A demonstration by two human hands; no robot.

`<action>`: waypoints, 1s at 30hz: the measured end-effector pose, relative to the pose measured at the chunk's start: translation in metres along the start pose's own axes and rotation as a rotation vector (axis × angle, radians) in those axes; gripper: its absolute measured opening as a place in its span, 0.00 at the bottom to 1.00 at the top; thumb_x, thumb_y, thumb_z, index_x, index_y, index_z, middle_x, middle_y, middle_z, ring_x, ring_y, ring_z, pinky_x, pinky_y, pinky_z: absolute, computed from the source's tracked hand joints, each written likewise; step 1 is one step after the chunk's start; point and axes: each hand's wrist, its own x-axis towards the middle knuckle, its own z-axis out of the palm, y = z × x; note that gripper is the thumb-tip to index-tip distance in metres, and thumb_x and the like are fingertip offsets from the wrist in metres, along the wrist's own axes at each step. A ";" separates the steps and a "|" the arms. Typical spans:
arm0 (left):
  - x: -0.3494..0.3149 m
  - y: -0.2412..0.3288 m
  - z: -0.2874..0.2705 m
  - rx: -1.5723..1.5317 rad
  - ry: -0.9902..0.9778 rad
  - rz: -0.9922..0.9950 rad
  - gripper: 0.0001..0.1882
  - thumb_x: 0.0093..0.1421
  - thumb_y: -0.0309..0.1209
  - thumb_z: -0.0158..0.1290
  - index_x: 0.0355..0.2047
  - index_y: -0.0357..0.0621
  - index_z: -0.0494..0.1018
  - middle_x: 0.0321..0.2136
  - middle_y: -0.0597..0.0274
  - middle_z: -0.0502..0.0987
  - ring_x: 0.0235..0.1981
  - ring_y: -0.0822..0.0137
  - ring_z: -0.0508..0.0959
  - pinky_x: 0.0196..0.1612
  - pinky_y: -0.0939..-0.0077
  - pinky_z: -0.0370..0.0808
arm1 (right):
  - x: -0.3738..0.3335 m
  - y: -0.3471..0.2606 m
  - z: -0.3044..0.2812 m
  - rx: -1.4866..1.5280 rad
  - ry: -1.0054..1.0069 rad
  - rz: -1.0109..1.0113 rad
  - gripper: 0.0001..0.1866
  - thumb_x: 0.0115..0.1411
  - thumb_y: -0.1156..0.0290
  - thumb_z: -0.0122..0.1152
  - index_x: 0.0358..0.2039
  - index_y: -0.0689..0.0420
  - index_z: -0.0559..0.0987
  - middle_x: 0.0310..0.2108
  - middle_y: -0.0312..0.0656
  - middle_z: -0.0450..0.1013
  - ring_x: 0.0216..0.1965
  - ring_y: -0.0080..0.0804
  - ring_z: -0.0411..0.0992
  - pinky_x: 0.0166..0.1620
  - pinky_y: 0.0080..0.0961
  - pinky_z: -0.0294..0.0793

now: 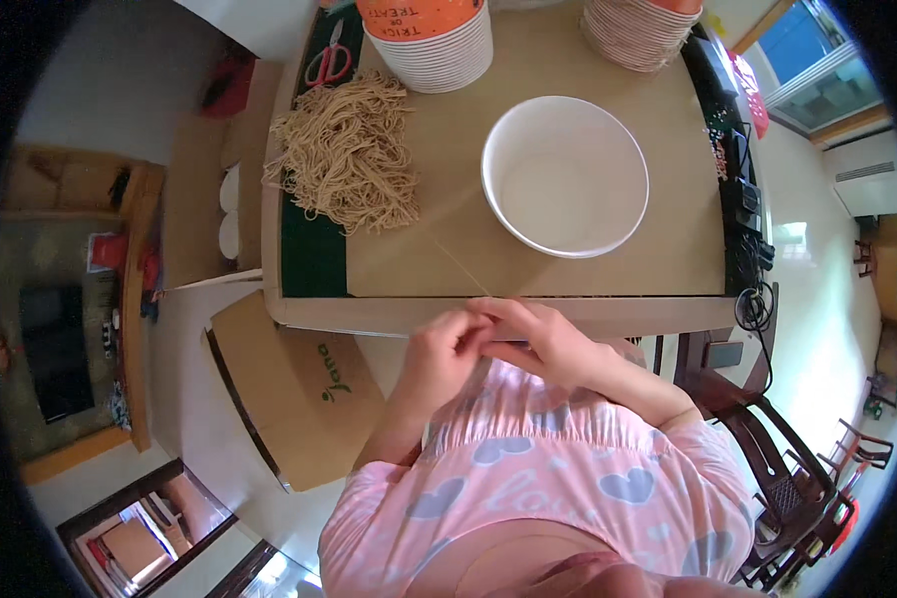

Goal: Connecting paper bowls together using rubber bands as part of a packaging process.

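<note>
My left hand (pixel 443 351) and my right hand (pixel 550 345) meet in front of my body at the table's near edge. Both are closed, with their fingertips pinched together. A thin tan strand of twine (pixel 461 263) runs from the table top up to these fingers; its end inside them is hidden. Beyond and to the left lies a loose heap of tan twine (pixel 354 154). A white round bucket (pixel 568 184), its inside showing, stands on the table ahead and to the right of my hands.
Stacked orange-and-white buckets (pixel 439 58) stand at the far side, with another stack (pixel 636 38) farther right. Red-handled scissors (pixel 329 66) lie beyond the twine. Black cables (pixel 755 299) hang at the table's right edge. A cardboard box (pixel 299 384) sits on the floor at left.
</note>
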 end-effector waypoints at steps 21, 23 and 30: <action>0.137 0.055 -0.027 0.497 -0.030 0.672 0.06 0.52 0.25 0.58 0.31 0.43 0.76 0.27 0.61 0.77 0.33 0.64 0.78 0.59 0.61 0.65 | -0.014 0.007 -0.073 -0.040 0.752 0.220 0.03 0.57 0.81 0.57 0.30 0.59 0.76 0.18 0.23 0.61 0.20 0.08 0.54 0.23 0.09 0.52; 0.139 0.063 -0.026 0.051 -0.045 0.279 0.06 0.53 0.22 0.58 0.34 0.42 0.77 0.30 0.65 0.79 0.35 0.73 0.78 0.50 0.71 0.73 | -0.020 0.005 -0.096 -0.171 0.893 0.142 0.02 0.57 0.80 0.58 0.31 0.59 0.77 0.19 0.24 0.63 0.20 0.09 0.56 0.23 0.09 0.53; 0.157 0.059 -0.031 -0.283 -0.128 0.136 0.09 0.55 0.21 0.55 0.37 0.31 0.76 0.31 0.60 0.80 0.34 0.74 0.78 0.41 0.79 0.75 | -0.049 -0.046 -0.140 -0.093 1.451 -0.299 0.04 0.58 0.80 0.59 0.34 0.58 0.77 0.26 0.30 0.70 0.22 0.12 0.60 0.25 0.10 0.58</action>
